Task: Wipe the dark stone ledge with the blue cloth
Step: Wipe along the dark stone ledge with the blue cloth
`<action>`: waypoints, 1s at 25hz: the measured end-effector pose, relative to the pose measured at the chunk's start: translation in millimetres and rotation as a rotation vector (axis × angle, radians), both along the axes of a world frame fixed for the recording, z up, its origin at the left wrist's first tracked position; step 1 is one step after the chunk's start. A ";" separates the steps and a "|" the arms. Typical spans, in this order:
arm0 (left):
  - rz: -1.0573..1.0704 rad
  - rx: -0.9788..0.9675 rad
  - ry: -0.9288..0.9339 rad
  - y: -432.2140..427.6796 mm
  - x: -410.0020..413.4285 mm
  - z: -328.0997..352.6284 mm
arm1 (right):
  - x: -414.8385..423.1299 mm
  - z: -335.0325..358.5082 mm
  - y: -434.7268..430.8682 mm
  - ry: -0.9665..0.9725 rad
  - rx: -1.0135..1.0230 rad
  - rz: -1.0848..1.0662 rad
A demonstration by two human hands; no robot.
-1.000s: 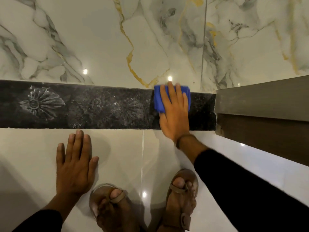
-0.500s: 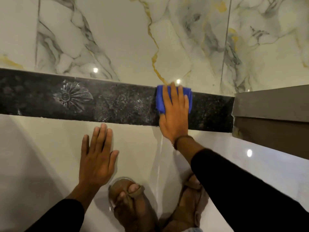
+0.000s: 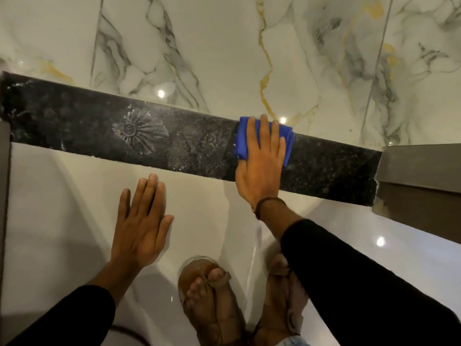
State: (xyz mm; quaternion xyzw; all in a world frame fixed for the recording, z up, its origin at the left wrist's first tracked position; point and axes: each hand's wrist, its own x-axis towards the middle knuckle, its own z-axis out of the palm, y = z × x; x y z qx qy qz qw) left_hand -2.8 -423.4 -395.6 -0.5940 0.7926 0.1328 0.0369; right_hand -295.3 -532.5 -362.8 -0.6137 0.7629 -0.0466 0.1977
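While the blue cloth [image 3: 241,137] lies on the dark stone ledge [image 3: 99,131], right of centre, the right hand [image 3: 262,171] presses it flat.
Grip: fingers straight, nothing pinched; left hand [image 3: 139,221] flat on the floor [image 3: 62,208]; likely risk: unpinched cloth slips out mid-stroke, leaving streaks.

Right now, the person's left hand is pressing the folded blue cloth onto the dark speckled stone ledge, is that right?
Not quite: the head view shows the right hand pressing the folded blue cloth onto the dark speckled stone ledge. The left hand lies flat on the pale glossy tile below.
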 end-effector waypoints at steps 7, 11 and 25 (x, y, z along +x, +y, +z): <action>-0.003 -0.009 0.003 -5.4 15.5 1.2 | 41.6 18.7 103.5 -0.064 0.045 0.094; -0.019 -0.017 0.008 -5.5 21.0 -0.7 | 40.8 -0.7 -10.3 -0.019 -0.027 0.079; 0.104 -0.030 0.012 -15.0 96.9 5.4 | 107.0 -1.8 -41.3 -0.016 -0.059 0.071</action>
